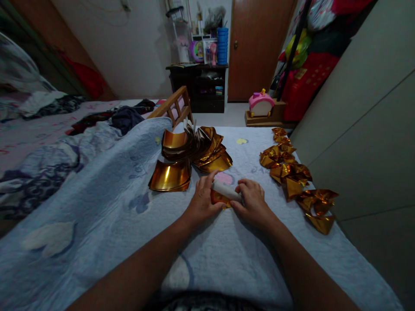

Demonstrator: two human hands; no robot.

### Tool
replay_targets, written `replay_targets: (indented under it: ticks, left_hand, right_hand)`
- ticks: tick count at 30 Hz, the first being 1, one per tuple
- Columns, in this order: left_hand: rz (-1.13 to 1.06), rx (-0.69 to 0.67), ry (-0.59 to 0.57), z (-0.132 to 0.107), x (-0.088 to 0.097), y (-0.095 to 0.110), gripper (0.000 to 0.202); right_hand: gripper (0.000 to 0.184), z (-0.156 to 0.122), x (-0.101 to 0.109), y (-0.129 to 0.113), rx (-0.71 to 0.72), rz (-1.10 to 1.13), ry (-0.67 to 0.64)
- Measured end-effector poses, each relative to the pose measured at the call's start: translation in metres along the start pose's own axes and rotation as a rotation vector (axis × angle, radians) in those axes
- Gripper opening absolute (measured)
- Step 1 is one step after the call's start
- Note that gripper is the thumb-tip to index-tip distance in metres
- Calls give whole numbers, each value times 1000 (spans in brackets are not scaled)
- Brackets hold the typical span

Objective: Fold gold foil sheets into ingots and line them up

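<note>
Between my hands lies a gold foil paper sheet, its white back curled up into a roll and a strip of gold showing along the near side. My left hand grips its left end, thumb in front and fingers behind. At the other end my right hand pinches the sheet the same way. Just beyond my left hand, stacks of flat, curved gold foil sheets are fanned out on the bedspread. To the right runs a row of folded gold foil pieces.
A light blue quilted bedspread covers the surface under my hands. Past its far end stand a wooden bed rail, a dark shelf and a pink toy. A pale cabinet borders the right edge. Rumpled clothes lie left.
</note>
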State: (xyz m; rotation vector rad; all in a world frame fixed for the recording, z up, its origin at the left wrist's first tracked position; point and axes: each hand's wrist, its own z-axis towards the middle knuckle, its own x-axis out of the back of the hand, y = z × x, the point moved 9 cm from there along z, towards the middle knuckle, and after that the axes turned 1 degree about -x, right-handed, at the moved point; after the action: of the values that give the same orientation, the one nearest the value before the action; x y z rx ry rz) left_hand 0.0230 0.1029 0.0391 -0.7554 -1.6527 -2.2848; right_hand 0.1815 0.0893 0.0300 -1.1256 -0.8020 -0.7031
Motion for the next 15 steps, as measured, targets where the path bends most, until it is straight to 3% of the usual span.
replay_targets:
  ticks: [8, 15]
  left_hand:
    - [-446, 241, -31, 1, -4, -25, 58]
    - [-681, 277, -74, 2, -11, -13, 31]
  right_hand:
    - [13, 3, -2, -8, 45, 156, -95]
    - [11, 2, 7, -11, 8, 239, -67]
